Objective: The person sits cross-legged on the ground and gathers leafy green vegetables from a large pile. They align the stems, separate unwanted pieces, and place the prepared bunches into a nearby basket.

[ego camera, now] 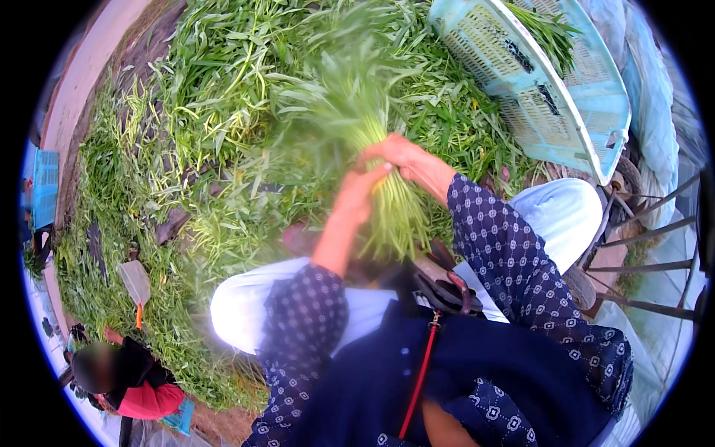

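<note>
A thick bunch of long-leaved green stalks (399, 209), probably a leafy vegetable, is held in front of me, its leaves pointing away and its stem ends towards my lap. My left hand (360, 190) closes round the stems from the left. From the right, my right hand (396, 153) grips the same stems just above it, its fingers reaching over the bunch. The leafy end is blurred. Loose cut greens (223, 100) lie in a deep layer on the ground around and beneath the bunch.
A light-blue plastic crate (536, 128) holding greens stands tilted at upper right, beside a wheeled metal frame (642, 234). A flat blade with an orange handle (138, 315) rests on the greens at left. Another person (148, 399) is at lower left. A blue crate (46, 189) stands farther off.
</note>
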Tool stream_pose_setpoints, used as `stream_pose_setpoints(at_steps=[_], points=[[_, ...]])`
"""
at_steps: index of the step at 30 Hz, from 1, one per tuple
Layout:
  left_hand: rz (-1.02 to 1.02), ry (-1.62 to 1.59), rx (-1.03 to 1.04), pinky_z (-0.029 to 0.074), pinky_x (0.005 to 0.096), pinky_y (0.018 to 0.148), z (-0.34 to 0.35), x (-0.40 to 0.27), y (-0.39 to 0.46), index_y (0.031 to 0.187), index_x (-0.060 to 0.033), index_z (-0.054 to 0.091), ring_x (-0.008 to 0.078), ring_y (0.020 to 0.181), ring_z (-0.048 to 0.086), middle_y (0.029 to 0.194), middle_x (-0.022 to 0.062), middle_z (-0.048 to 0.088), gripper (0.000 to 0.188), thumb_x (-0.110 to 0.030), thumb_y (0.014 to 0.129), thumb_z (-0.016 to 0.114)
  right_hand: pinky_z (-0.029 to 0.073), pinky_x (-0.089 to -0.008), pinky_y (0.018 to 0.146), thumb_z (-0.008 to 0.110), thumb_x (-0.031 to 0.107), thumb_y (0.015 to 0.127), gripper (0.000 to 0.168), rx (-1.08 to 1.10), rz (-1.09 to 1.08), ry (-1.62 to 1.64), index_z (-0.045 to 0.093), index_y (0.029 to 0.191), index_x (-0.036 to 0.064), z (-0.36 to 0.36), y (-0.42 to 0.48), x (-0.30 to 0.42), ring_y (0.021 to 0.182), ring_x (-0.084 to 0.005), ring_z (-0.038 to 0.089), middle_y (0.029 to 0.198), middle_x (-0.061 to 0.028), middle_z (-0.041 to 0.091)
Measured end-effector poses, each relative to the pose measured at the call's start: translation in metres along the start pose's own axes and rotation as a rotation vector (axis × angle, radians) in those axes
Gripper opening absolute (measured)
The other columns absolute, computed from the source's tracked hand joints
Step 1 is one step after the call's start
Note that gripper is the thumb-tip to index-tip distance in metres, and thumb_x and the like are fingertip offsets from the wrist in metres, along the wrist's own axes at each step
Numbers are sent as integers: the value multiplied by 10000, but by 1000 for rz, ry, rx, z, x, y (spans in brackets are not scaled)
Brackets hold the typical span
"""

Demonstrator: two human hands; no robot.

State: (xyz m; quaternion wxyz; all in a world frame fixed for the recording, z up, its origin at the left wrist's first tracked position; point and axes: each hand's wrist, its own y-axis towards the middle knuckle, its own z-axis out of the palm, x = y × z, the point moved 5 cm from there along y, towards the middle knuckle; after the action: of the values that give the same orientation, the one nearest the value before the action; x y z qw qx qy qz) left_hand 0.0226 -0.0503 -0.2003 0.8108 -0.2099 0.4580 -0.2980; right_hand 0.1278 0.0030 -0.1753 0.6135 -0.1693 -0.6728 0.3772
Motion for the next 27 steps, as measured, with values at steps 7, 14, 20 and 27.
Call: stream_pose_setpoints(at_steps=[7, 14, 20, 27], points=[[479, 572, -295, 126, 551, 1132, -6, -75, -28, 1420, 74, 186, 339, 1356, 317, 1403, 229, 389, 1014, -241, 698, 824, 395, -211, 324, 711, 119, 670, 320, -84, -46, -185, 637, 960, 6, -49, -20, 80, 434, -88, 531, 724, -70, 633], [1267, 1719, -227, 98, 569, 1134, 110, -134, -79, 1470, 5, 144, 344, 1416, 195, 1493, 177, 290, 1161, -294, 601, 853, 503, -356, 755, 700, 198, 714, 353, 102, -505, -911, 658, 962, -48, -56, 20, 101, 817, -263, 635, 914, -202, 667], [1384, 1831, -75, 211, 511, 1119, 112, -149, -55, 1418, 26, 288, 313, 1307, 387, 1326, 182, 474, 970, -164, 609, 787, 496, -370, 783, 709, 176, 667, 392, 280, -668, -1028, 660, 1018, 8, -15, -40, 120, 869, -309, 633, 952, -198, 671], [1146, 1802, 72, 524, 418, 739, 115, -159, -68, 1387, 92, 313, 358, 777, 651, 901, 202, 650, 817, -15, 655, 659, 475, -346, 836, 680, 110, 668, 430, 383, -463, -920, 606, 1058, -58, -17, -64, 119, 914, -263, 607, 934, -196, 654]])
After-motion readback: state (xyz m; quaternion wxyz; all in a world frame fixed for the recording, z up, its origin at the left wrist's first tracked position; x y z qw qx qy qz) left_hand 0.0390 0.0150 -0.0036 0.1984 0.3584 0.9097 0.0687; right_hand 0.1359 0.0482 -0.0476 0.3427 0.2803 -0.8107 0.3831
